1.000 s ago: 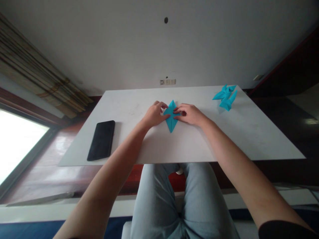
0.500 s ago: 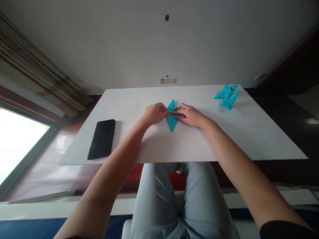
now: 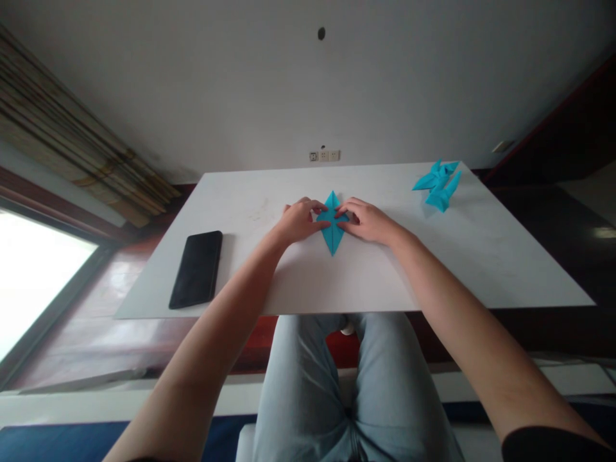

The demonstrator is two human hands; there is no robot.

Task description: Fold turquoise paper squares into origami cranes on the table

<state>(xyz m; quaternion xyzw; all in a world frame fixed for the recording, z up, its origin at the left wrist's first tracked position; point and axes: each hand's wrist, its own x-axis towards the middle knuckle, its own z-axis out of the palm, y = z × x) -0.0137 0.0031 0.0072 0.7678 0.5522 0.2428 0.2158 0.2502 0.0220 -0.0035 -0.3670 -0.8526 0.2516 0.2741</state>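
A blue folded paper point(image 3: 332, 236), shaped like a narrow diamond, lies flat near the middle of the white table point(image 3: 366, 282). My left hand point(image 3: 298, 220) presses on its left side with curled fingers, thumb on the paper. My right hand point(image 3: 366, 221) presses on its right side in the same way. The fingertips of both hands nearly meet over the middle of the paper and hide part of it.
A black phone point(image 3: 197, 269) lies face down near the table's left edge. Several finished blue folded paper pieces point(image 3: 437, 184) sit in a small heap at the far right corner. A wall with a power socket point(image 3: 324, 156) rises behind the table. My knees are under the near edge.
Both hands stayed on the blue paper. The fingers drew together over its middle half a second ago and have spread slightly apart again. The paper has not shifted on the table.
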